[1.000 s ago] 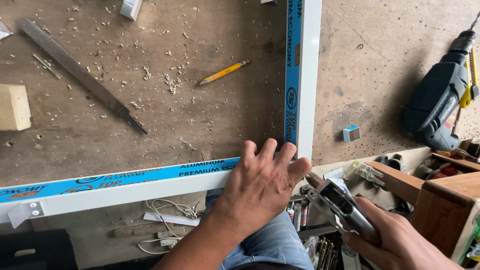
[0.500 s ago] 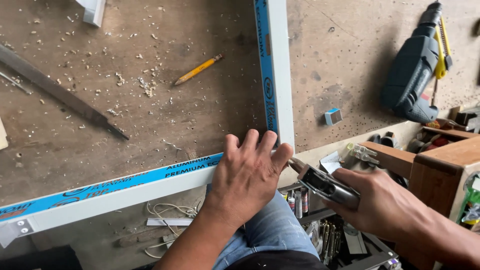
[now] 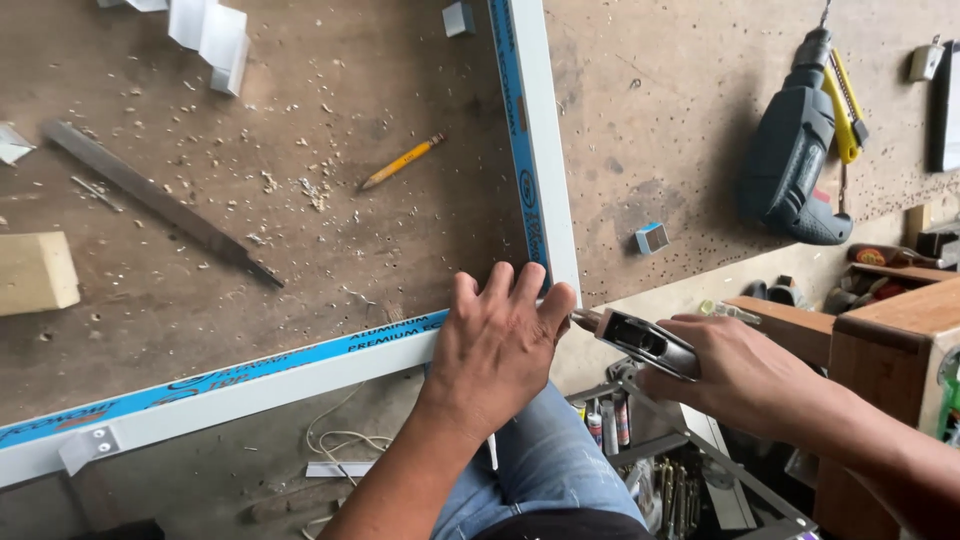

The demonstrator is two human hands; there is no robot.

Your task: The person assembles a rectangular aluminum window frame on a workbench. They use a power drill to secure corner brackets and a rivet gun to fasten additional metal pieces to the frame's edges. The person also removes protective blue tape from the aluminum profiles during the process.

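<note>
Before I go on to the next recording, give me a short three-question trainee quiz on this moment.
1. True or false: the left hand presses flat on the corner of the white aluminium frame.
2. What does the right hand hold? A) the yellow pencil B) a metal hand riveter C) the dark drill
3. Fill in: the riveter's nose points at the frame's outer ____.

Key:
1. True; the palm covers the joint where the two frame bars meet.
2. B; the metal hand riveter is in its grip, while the yellow pencil and the dark drill lie untouched on the workbench.
3. corner.
</note>
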